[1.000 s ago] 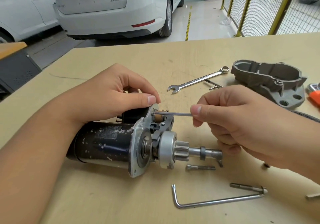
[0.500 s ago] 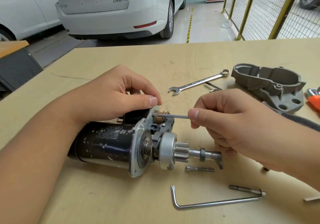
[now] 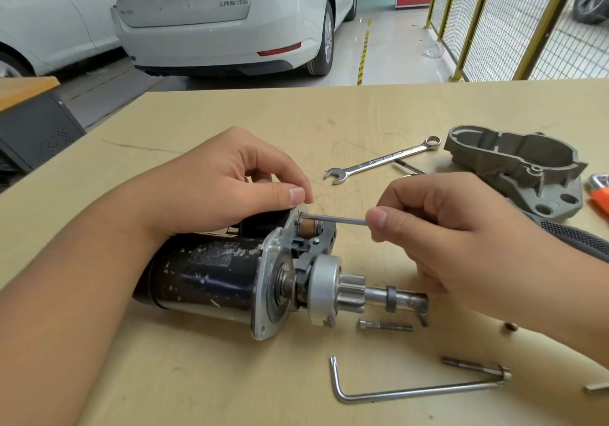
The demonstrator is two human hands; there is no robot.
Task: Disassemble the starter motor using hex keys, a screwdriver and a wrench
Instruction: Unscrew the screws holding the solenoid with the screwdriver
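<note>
Shifted a little since a moment ago: right hand and its thin hex key, drawn closer in toward the motor, tip now at the plate edge. Otherwise unchanged.

Left hand curled over the top of the starter motor, fingers bent down around the small upper cylinder, thumb tip resting at the edge of the metal end plate. Pressing the motor down onto the table.

Right hand closed, thumb and forefinger pinching the hex key at its near end, other fingers folded under. Key held roughly level, reaching leftward from the right thumb to a screw head just under the left thumb tip. Cannot tell how deep the tip sits.

Motor lying on its side, black body under the left wrist, gear and shaft pointing right, directly below the right hand's knuckles.

Loose bolt flat on the table, just below the shaft, near the right wrist. Large L-shaped hex key nearer the person, below the right forearm, its long arm touching a second bolt at its right end.

Wrench lying beyond the right hand, apart from it, open end pointing toward the left hand. Grey cast housing off to the right of the right hand, beyond the forearm. Orange-handled tool at the right edge, partly cut off. Small copper-coloured piece just beside the right forearm.

Parked white car beyond the far table edge.
</note>
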